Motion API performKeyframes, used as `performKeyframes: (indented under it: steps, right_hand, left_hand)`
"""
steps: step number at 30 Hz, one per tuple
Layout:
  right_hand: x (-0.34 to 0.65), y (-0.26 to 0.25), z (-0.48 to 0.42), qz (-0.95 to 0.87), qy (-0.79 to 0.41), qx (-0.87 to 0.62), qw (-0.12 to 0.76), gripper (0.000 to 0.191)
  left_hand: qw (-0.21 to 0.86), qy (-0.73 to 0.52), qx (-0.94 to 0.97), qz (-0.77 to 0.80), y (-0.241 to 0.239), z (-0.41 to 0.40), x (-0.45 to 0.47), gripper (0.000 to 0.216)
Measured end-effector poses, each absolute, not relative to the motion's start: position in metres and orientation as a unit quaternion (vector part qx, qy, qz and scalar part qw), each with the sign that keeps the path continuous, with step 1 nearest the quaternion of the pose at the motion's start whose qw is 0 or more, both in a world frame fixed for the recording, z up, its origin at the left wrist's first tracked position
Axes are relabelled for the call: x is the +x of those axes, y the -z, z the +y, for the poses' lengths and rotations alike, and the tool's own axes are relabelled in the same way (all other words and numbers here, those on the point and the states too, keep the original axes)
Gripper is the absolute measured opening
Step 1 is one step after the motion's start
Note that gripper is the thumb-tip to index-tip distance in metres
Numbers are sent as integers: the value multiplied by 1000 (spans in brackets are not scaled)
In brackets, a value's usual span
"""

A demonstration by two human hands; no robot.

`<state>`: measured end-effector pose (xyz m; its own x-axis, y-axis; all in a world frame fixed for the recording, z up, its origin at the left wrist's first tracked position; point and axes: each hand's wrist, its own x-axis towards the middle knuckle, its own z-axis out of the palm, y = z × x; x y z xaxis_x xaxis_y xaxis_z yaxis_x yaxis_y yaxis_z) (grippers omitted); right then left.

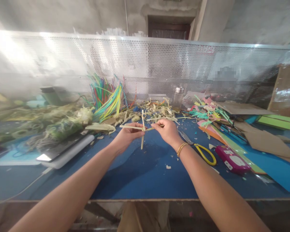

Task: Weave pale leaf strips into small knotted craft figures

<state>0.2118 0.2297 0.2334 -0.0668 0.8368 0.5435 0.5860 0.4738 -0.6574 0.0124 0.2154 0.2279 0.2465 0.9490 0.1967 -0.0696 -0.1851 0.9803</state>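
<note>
Over the middle of the blue tabletop, pale straw-coloured strips meet in a cross. One arm points up, one down, one left and one right. My left hand pinches the cross near its centre, thumb and fingers closed. My right hand, with a gold bracelet at the wrist, pinches the strip that runs to the right. Both hands are a little above the table. Yellow-handled scissors lie to the right of my right hand. Whether the strips are leaf, husk or paper I cannot tell.
Cut scraps and colourful thin stems are heaped at the back. A tablet-like device with a white cable lies left. At right are a magenta device, coloured sheets and cardboard. A bottle stands before the perforated metal screen.
</note>
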Motion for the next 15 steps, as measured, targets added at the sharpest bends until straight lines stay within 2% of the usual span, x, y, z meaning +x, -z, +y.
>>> performKeyframes:
  steps: [15]
  right_hand:
    - [211, -234, 227, -719, -107, -497, 474, 33]
  left_hand:
    - [547, -469, 580, 381, -231, 214, 13, 39]
